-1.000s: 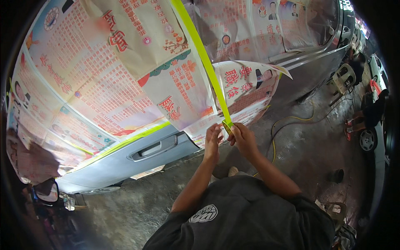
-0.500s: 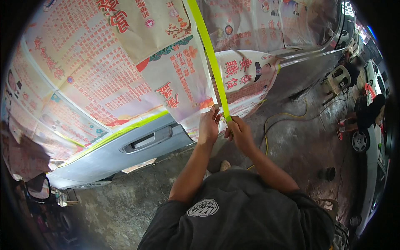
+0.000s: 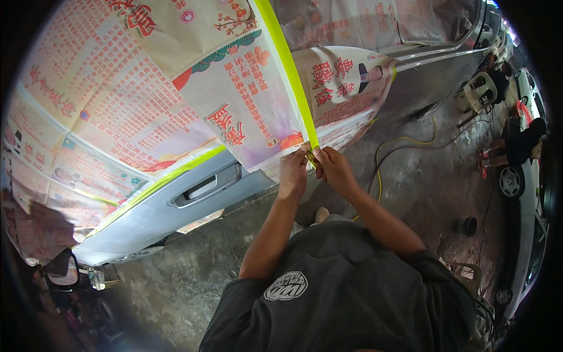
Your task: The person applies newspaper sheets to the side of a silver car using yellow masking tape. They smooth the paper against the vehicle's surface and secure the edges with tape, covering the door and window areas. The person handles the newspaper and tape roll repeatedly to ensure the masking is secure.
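Note:
A strip of yellow-green masking tape [image 3: 285,60] runs down along the edge of a printed paper sheet [image 3: 243,100] covering the car's side. At its lower end my two hands meet. My left hand [image 3: 293,174] pinches the tape where it meets the paper's lower corner. Close beside it, my right hand [image 3: 336,168] is closed on the tape's end, thumb and forefinger together. What lies between the fingertips is partly hidden. Under the paper shows a grey car door [image 3: 170,211] with a door handle [image 3: 205,189], bordered by another yellow-green strip.
More printed paper [image 3: 352,76] covers the car beyond the tape. A yellow hose [image 3: 380,170] and a dark cable cross the concrete floor [image 3: 176,287]. To the right are a plastic chair [image 3: 481,92], a dark bucket [image 3: 467,226], a person [image 3: 523,144] and a white car [image 3: 525,240].
The tape now lies against the paper's edge, where a gap showed before. My right hand has moved up and left, closer to my left hand. The view has shifted slightly.

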A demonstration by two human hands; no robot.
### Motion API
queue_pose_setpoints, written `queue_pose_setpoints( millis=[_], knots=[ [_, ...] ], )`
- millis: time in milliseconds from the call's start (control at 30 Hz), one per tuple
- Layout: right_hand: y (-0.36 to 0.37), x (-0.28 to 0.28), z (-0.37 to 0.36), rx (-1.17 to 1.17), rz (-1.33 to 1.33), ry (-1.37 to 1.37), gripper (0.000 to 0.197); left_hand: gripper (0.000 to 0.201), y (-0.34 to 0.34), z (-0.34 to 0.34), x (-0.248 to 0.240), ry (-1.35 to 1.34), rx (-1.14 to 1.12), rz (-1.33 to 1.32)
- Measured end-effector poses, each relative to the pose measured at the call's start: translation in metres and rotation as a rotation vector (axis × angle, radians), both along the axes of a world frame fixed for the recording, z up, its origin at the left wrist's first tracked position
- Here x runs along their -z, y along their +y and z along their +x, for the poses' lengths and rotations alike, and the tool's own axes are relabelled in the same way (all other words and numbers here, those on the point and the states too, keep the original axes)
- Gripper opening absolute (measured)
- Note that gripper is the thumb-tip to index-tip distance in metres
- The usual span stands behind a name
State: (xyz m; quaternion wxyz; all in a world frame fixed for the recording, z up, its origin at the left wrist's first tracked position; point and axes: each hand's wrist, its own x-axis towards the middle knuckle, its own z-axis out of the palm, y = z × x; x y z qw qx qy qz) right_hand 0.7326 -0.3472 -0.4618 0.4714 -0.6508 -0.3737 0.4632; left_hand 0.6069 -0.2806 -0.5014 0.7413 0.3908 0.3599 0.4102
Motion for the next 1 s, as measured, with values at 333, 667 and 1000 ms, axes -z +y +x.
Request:
queue_pose_setpoints(
  millis=[333, 667, 1000],
  knots=[
    [0.004, -0.001, 0.003, -0.015, -0.043, -0.043, 0.044, 0.023, -0.016, -0.003, -0.022, -0.015, 0.022, -0.034],
    [0.002, -0.005, 0.004, -0.002, -0.090, 0.034, 0.036, 0.021, -0.017, 0.005, -0.006, -0.071, -0.073, -0.074],
    [-0.002, 0.004, 0.002, 0.055, 0.127, 0.143, 0.029, 0.018, -0.018, 0.014, -0.009, 0.012, -0.098, -0.099]
  ],
)
